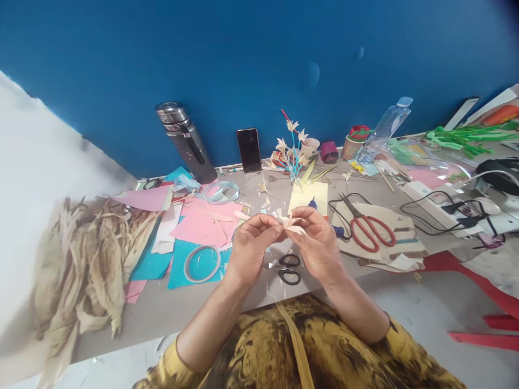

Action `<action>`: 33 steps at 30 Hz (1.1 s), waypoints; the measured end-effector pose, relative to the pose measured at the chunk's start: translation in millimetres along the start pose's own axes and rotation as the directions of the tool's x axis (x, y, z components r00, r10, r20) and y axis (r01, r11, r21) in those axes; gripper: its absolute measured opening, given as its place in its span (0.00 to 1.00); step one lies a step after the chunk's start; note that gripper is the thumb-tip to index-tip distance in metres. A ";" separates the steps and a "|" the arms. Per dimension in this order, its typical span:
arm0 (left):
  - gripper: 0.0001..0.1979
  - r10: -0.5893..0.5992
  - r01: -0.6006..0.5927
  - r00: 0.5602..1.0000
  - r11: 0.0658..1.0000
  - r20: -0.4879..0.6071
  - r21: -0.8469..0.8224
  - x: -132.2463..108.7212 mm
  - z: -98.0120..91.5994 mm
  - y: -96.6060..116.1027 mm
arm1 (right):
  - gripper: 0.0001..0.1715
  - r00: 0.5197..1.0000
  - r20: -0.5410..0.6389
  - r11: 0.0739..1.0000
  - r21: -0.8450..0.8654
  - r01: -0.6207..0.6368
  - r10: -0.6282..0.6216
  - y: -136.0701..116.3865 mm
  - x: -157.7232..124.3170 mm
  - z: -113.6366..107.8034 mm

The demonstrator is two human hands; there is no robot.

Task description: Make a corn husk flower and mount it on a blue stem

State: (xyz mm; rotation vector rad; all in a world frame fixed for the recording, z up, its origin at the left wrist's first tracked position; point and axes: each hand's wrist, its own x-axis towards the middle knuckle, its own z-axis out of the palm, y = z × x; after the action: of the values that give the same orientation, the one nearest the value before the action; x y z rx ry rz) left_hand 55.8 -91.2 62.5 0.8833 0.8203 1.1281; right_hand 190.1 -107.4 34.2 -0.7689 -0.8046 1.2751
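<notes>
Between my fingertips is a small pale corn-husk flower [292, 223], its petals fanning out to the right. My left hand [255, 243] pinches it from the left side, thumb against forefinger. On the other side my right hand [318, 243] is closed on the petals. Below the hands lie black-handled scissors [289, 269] on the table, their blades partly hidden. Finished pale flowers on blue stems [295, 156] stand upright behind. A yellow paper pad [320, 195] is just beyond my right hand.
Dried husks [101, 259] hang over the table's left edge. Pink paper [206, 221] and a tape roll [201, 263] lie left. Red-handled scissors [368, 227] rest on cloth at right, near a power strip [433, 208]. A phone [248, 150] and flask [188, 143] lean against the wall.
</notes>
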 end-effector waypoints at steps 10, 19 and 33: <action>0.10 0.510 -0.444 0.829 0.849 -0.230 0.286 -8.4 14.3 -9.5 | 0.29 0.999 -0.037 0.999 -0.047 0.000 -0.002 -3.3 -1.1 2.9; 0.05 0.719 -0.482 0.688 0.553 -0.097 0.680 -12.2 13.4 -15.9 | 0.24 0.986 -0.119 0.990 -0.085 0.109 -0.119 -3.3 -10.1 10.3; 0.08 -0.152 0.156 0.985 0.987 0.078 -0.046 -1.0 7.7 5.6 | 0.19 0.958 -0.168 0.927 -0.334 0.168 -0.234 -13.3 -11.4 14.7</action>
State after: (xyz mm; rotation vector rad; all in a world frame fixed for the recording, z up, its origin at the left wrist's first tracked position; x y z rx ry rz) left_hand 60.2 -92.4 70.9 0.7993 0.7813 0.9714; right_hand 183.0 -119.7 52.1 -1.0287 -0.9059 0.8738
